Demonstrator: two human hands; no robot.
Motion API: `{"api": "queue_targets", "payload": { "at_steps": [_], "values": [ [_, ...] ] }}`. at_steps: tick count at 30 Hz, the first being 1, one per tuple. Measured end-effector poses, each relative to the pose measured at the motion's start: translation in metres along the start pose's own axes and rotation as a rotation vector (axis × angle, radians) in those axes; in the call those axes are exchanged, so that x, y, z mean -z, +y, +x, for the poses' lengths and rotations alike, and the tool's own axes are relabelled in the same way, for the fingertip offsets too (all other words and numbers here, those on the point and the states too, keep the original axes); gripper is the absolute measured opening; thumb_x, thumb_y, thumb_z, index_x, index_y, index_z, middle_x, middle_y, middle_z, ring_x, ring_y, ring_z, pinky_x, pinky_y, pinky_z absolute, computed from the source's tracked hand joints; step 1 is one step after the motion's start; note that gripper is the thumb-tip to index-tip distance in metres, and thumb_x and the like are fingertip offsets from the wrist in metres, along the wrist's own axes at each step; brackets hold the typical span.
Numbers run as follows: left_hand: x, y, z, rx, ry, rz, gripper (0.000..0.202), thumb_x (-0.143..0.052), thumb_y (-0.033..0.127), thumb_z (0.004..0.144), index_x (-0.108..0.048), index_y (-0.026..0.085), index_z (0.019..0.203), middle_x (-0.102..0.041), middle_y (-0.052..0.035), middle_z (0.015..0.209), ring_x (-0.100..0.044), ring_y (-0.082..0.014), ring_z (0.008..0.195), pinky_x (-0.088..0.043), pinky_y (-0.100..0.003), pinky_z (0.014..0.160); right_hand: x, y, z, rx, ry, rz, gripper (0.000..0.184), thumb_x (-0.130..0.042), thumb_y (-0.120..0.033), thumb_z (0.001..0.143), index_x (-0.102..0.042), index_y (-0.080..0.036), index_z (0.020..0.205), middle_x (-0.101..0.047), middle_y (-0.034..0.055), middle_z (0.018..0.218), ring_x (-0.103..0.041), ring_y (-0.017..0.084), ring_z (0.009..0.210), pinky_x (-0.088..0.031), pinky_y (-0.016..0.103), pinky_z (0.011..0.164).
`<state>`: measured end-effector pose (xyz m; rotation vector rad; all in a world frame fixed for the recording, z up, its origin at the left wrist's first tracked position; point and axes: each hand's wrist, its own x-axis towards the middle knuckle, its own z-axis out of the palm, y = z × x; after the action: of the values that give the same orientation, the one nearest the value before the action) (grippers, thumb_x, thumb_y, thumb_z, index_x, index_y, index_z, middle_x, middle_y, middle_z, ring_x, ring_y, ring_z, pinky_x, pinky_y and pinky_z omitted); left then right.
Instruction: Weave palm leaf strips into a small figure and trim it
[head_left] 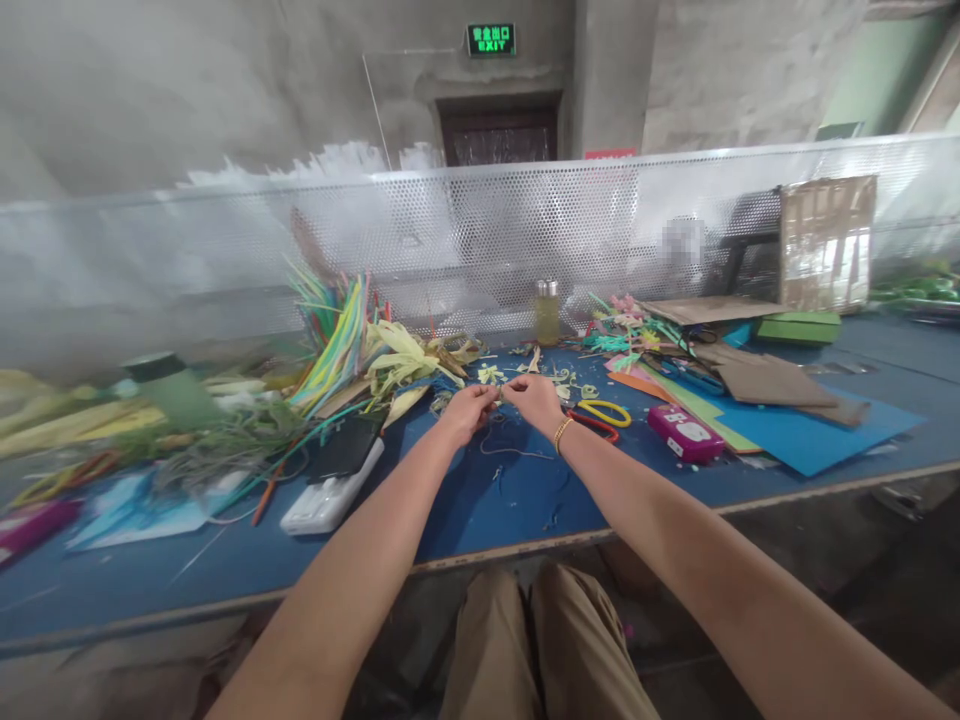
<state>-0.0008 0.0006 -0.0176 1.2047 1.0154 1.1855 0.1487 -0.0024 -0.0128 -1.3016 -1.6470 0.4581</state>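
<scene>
My left hand (470, 408) and my right hand (534, 397) meet over the middle of the blue worktable (495, 500), fingers pinched together on a small pale strip (500, 396) between them. A thin wire or thread (504, 447) trails down onto the table below the hands. My right wrist wears a gold bracelet (562, 431). Red and yellow scissor handles (602, 414) lie just right of my right hand.
Coloured strips and pale leaves (352, 345) pile up at left, beside a black phone (346, 445) and a white device (326, 500). A pink box (685, 432), coloured paper sheets (810, 430) and cardboard lie at right. A small bottle (547, 310) stands before the perforated metal screen (525, 230).
</scene>
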Motion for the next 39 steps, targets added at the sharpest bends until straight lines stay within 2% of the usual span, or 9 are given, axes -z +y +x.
{"api": "queue_targets", "payload": {
  "at_steps": [4,11,15,17,21,27,36,39],
  "values": [
    [0.001,0.003,0.001,-0.017,-0.004,-0.027,0.025,-0.080,0.031,0.063,-0.063,0.014,0.070,-0.051,0.0011,0.053,-0.039,-0.0047,0.041,-0.019,-0.018,0.040,0.000,0.004,0.004,0.016,-0.042,0.106,0.021,-0.062,-0.035,0.072,-0.074,-0.019,0.075,-0.071,0.0023,0.070,-0.062,0.015,0.065,-0.042,0.023,0.059],
    [-0.002,0.010,-0.002,0.018,-0.036,-0.029,0.017,-0.075,0.021,0.062,-0.061,0.013,0.063,-0.052,0.0004,0.055,-0.041,-0.0052,0.046,-0.021,-0.018,0.042,0.001,0.007,0.006,-0.066,-0.150,0.274,0.016,-0.063,-0.030,0.068,-0.071,-0.017,0.071,-0.061,-0.0011,0.056,-0.052,0.010,0.051,-0.042,0.022,0.050],
    [-0.005,0.012,-0.004,0.055,-0.075,-0.093,0.014,-0.070,0.018,0.064,-0.058,0.012,0.060,-0.050,0.0005,0.055,-0.042,-0.0053,0.047,-0.022,-0.017,0.041,-0.003,0.003,0.006,-0.129,-0.114,0.336,0.008,-0.063,-0.024,0.065,-0.067,-0.016,0.064,-0.057,-0.0027,0.052,-0.048,0.009,0.047,-0.042,0.021,0.047],
    [-0.006,0.014,-0.004,0.091,-0.096,-0.158,0.013,-0.068,0.017,0.067,-0.057,0.013,0.060,-0.051,0.0004,0.055,-0.043,-0.0054,0.048,-0.023,-0.016,0.041,-0.005,0.001,0.006,-0.205,-0.119,0.439,0.005,-0.063,-0.020,0.064,-0.064,-0.016,0.061,-0.056,-0.0033,0.050,-0.047,0.008,0.046,-0.041,0.020,0.046],
    [-0.004,0.017,-0.005,0.220,-0.187,-0.290,0.007,-0.064,0.015,0.071,-0.059,0.012,0.068,-0.055,-0.0018,0.062,-0.045,-0.0048,0.049,-0.027,-0.014,0.041,-0.003,-0.005,0.004,-0.327,-0.248,0.658,0.009,-0.061,-0.018,0.064,-0.057,-0.016,0.056,-0.054,-0.0033,0.049,-0.046,0.007,0.045,-0.042,0.018,0.046],
    [0.004,0.017,-0.005,0.324,-0.306,-0.383,0.003,-0.060,0.012,0.075,-0.061,0.011,0.073,-0.053,-0.0018,0.063,-0.046,-0.0050,0.050,-0.035,-0.012,0.042,0.006,-0.010,0.000,-0.382,-0.393,0.793,0.011,-0.058,-0.017,0.068,-0.055,-0.017,0.057,-0.051,-0.0037,0.047,-0.047,0.008,0.045,-0.048,0.020,0.050],
    [0.003,0.021,-0.008,0.339,-0.326,-0.467,0.010,-0.057,0.016,0.081,-0.062,0.010,0.075,-0.055,-0.0032,0.063,-0.049,-0.0058,0.052,-0.039,-0.012,0.044,0.004,-0.009,0.002,-0.404,-0.384,0.913,0.014,-0.055,-0.013,0.072,-0.055,-0.017,0.059,-0.053,-0.0031,0.049,-0.050,0.008,0.047,-0.053,0.023,0.057],
    [-0.001,0.022,-0.008,0.298,-0.272,-0.433,0.014,-0.062,0.024,0.081,-0.063,0.011,0.075,-0.056,-0.0033,0.063,-0.050,-0.0066,0.052,-0.037,-0.013,0.042,0.003,-0.009,0.002,-0.386,-0.345,0.913,0.010,-0.057,-0.014,0.072,-0.059,-0.017,0.062,-0.056,-0.0023,0.052,-0.053,0.009,0.051,-0.053,0.022,0.058]
  ]
}}
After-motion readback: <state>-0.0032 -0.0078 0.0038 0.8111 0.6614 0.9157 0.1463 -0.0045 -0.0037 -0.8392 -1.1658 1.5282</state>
